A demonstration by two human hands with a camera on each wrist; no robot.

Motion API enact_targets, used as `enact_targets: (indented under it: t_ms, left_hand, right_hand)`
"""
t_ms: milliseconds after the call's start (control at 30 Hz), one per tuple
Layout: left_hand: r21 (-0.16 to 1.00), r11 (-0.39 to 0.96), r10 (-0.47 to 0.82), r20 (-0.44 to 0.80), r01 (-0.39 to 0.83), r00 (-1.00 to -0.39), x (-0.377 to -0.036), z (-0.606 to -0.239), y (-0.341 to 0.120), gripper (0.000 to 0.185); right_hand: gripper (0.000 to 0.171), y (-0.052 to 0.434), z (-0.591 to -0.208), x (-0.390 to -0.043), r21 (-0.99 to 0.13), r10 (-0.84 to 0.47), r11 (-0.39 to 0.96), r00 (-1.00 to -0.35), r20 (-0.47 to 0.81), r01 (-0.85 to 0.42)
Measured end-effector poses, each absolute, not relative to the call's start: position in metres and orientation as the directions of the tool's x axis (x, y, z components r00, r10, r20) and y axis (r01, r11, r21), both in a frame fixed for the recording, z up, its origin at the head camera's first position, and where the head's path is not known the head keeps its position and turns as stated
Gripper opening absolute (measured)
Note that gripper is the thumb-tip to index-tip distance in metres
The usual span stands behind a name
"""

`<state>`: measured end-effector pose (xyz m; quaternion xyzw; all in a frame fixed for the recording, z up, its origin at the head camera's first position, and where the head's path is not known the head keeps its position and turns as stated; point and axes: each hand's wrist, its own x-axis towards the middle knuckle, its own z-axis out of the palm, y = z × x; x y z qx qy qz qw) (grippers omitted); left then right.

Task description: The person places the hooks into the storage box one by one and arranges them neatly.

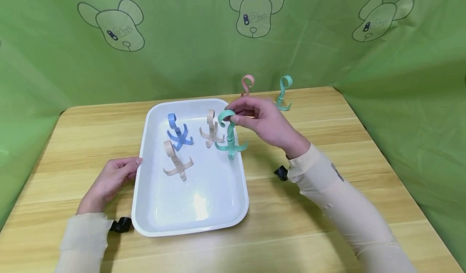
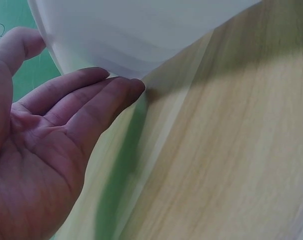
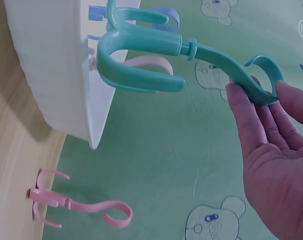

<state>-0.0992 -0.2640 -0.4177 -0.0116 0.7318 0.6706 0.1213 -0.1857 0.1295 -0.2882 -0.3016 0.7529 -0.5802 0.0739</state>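
My right hand [image 1: 267, 121] pinches the curled top of a green multi-prong hook [image 1: 231, 137] between thumb and fingers, upright over the right rim of a white tray [image 1: 189, 227]. The right wrist view shows this green hook [image 3: 146, 40] close up, its prongs beside the tray's wall. At the tray's left side, my left hand [image 1: 114, 178] holds the edge; in the left wrist view the thumb is at the rim and the fingers touch the outer wall [image 2: 116, 40]. Inside the tray stand a blue hook [image 1: 179, 137] and two beige hooks, one behind [image 1: 211, 133] and one nearer [image 1: 178, 166].
Behind my right hand, a pink hook [image 1: 247, 83] and another green hook [image 1: 282, 97] stand on the wooden table [image 1: 327, 143]. Green cloth [image 1: 189, 54] with printed bear heads surrounds the table. Black pieces are by both wrists.
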Motion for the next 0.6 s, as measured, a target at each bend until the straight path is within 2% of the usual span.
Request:
enact_targets:
  t_ms: [400,600]
  left_hand:
    - [0.978,0.105,0.143,-0.196,-0.182,-0.97,-0.099,-0.418,-0.264,0.045]
    - [0.978,0.103,0.145,-0.196,-0.183,-0.97,-0.099,-0.418,-0.264,0.045]
  right_hand:
    - [0.02,0.111,-0.295,-0.184,-0.906,-0.607,0.142,-0.758,0.237,-0.398]
    - [0.021,0.106,-0.304,-0.186,-0.928,-0.621,0.153,-0.763,0.177,-0.34]
